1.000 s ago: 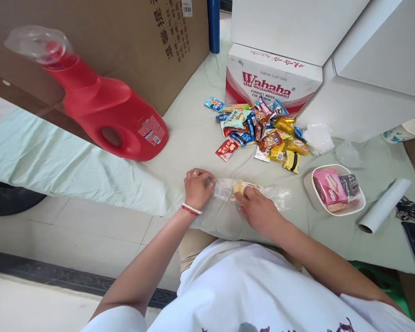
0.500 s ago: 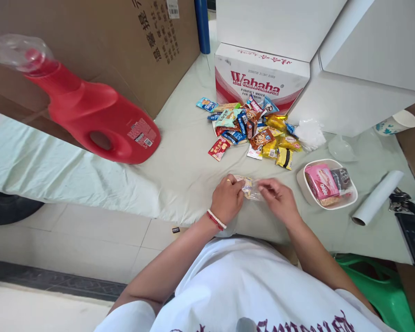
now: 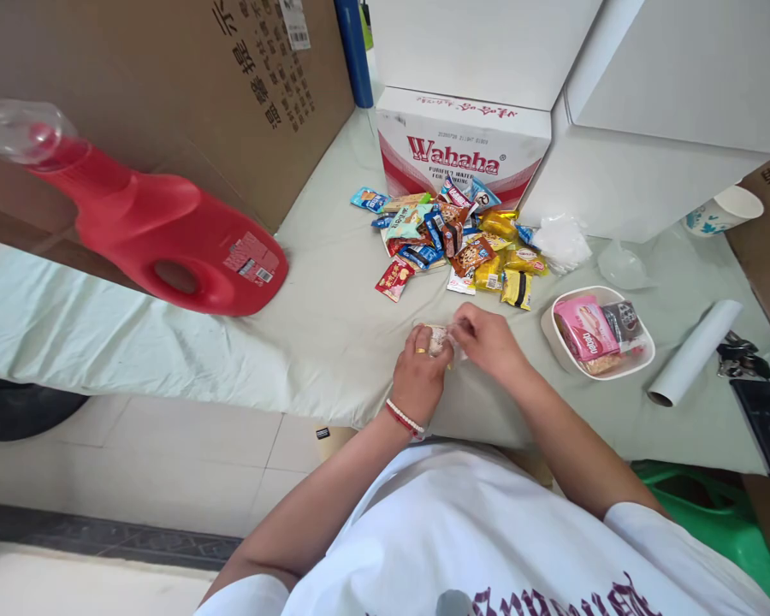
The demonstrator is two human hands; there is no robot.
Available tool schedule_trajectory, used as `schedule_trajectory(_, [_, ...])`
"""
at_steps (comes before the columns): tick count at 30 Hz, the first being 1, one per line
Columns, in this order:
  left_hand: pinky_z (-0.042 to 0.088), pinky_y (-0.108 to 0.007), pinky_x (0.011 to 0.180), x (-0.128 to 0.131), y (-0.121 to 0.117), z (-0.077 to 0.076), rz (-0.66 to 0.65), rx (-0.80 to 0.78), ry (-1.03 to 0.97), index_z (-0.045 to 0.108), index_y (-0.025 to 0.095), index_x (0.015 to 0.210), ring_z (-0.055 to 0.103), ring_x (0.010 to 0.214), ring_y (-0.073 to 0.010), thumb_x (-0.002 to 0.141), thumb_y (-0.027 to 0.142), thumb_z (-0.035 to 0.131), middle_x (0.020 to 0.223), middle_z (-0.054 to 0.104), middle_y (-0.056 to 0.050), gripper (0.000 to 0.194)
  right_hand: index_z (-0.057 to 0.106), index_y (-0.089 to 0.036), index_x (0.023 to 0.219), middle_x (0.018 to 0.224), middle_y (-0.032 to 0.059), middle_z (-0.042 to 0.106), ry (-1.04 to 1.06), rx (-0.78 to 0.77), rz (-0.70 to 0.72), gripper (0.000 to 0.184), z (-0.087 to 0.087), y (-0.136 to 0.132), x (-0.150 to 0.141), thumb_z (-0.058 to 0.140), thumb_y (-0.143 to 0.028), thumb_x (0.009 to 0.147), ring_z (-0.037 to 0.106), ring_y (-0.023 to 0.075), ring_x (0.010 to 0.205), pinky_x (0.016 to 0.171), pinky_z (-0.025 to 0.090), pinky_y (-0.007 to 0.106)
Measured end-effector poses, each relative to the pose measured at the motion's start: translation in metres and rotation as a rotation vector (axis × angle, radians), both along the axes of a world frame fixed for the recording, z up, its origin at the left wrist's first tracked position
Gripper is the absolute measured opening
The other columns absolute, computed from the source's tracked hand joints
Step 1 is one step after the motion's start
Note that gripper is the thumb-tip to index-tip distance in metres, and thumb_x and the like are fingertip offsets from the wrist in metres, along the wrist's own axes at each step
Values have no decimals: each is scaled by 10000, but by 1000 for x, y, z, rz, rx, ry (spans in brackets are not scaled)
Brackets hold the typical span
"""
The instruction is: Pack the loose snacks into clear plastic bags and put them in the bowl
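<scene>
White-and-red carton (image 3: 465,145) at the table's far edge: "Wahaha" in red, with small lines beneath it too fine to read. Brown cardboard box (image 3: 167,85), far left: Chinese characters in black, plus a barcode sticker. Snack wrapper print illegible.

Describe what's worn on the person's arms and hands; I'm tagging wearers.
Left hand: a gold ring on one finger, red and white bead bracelets at the wrist. Right hand: nothing worn. Both forearms bare; short white sleeves of a T-shirt with dark red print.
</scene>
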State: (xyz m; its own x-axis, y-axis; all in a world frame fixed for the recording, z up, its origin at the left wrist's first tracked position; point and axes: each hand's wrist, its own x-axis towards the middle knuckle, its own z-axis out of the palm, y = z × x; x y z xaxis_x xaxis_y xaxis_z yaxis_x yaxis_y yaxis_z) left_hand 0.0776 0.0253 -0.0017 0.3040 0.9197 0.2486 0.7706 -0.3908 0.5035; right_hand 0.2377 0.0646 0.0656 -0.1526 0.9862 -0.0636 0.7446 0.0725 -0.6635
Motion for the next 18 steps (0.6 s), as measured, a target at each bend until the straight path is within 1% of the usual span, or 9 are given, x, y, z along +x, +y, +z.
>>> schedule_trajectory(3, [439, -534, 1145, -9, -2, -2, -47, -46, -137, 681, 222, 1198, 406, 1446, -322, 876, 93, 516, 1466, 491, -149, 384, 616, -208, 883, 812, 29, 682, -24, -13, 91, 130, -8, 11, -26, 509, -229, 954, 604, 176, 766, 696, 387, 257])
schedule_trajectory(5, [449, -521, 1140, -20, -2, -4, -33, -108, -285, 662, 214, 1216, 441, 1425, -309, 830, 101, 539, 1493, 467, -149, 421, 627, -197, 916, 857, 46, 685, -9, -2, 142, 177, -17, 13, -32, 464, -218, 980, 609, 186, 821, 739, 406, 267])
schedule_trajectory(6, [464, -508, 1125, -26, -2, -5, 27, -146, -376, 641, 219, 1235, 472, 1399, -296, 812, 113, 551, 1479, 479, -144, 445, 629, -191, 943, 882, 55, 683, 13, 16, 163, 199, -21, 12, -33, 437, -214, 992, 609, 192, 845, 764, 419, 275])
schedule_trajectory(9, [494, -487, 1078, -38, 3, -7, 337, -263, -613, 610, 199, 1186, 591, 1235, -260, 779, 184, 596, 1285, 605, -123, 408, 620, -176, 1032, 963, 86, 665, 60, 84, 196, 247, -30, 3, -32, 375, -191, 1007, 603, 211, 919, 850, 453, 312])
schedule_trajectory(10, [503, -482, 1060, -40, 6, -7, 397, -320, -663, 616, 188, 1135, 622, 1165, -250, 774, 215, 611, 1205, 640, -112, 362, 616, -167, 1080, 997, 101, 654, 52, 93, 189, 256, -30, -2, -32, 371, -187, 1006, 599, 220, 936, 867, 462, 327])
schedule_trajectory(11, [514, -474, 1040, -40, 8, -6, 414, -387, -708, 626, 183, 1079, 646, 1102, -241, 771, 243, 621, 1138, 667, -100, 314, 605, -155, 1148, 1035, 116, 641, 32, 96, 183, 270, -29, -7, -33, 378, -191, 1005, 594, 231, 949, 874, 472, 342])
schedule_trajectory(13, [540, -442, 992, -39, 9, -1, 362, -508, -809, 638, 186, 995, 673, 1014, -221, 757, 270, 625, 1041, 705, -71, 252, 551, -123, 1308, 1123, 152, 601, -24, 108, 195, 348, -23, -20, -36, 423, -211, 996, 577, 255, 999, 900, 485, 374])
schedule_trajectory(15, [562, -405, 949, -34, 6, 8, 312, -563, -939, 636, 195, 960, 690, 1002, -212, 740, 262, 617, 1009, 726, -51, 231, 496, -112, 1406, 1180, 173, 558, -74, 136, 237, 445, -16, -34, -38, 496, -251, 983, 547, 280, 1068, 943, 484, 406])
schedule_trajectory(18, [563, -394, 979, -26, -6, 23, 278, -546, -1046, 618, 207, 960, 680, 1138, -227, 741, 241, 585, 1147, 732, -65, 223, 485, -161, 1437, 1246, 171, 515, -140, 161, 289, 543, -9, -52, -36, 624, -305, 931, 496, 307, 1155, 996, 472, 449])
